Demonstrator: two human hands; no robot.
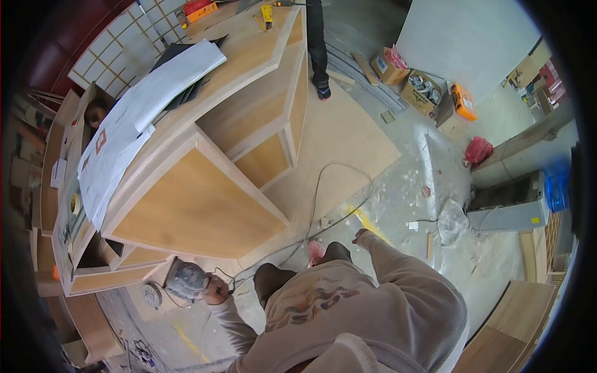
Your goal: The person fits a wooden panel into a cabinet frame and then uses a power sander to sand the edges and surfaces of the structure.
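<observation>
My left hand (216, 290) is wrapped around the end of a dusty grey power sander (188, 279). Its flat pad side faces the lower corner of a wooden cabinet (199, 202), right at the edge. A thin black cord (273, 258) runs from near this hand across the floor. Out past my right knee, my right hand (360, 236) is closed in a loose fist with nothing visible in it. A round, dusty grey disc-like thing (152, 295) rests on the floor beside the sander.
Large paper drawings (124, 149) drape over the cabinet top. A person's leg (318, 50) stands at the cabinet's far end. Cardboard boxes (390, 67), an orange case (463, 101), a plastic bag (453, 221) and a grey appliance (507, 205) line the right side. Cord loops cross the floor.
</observation>
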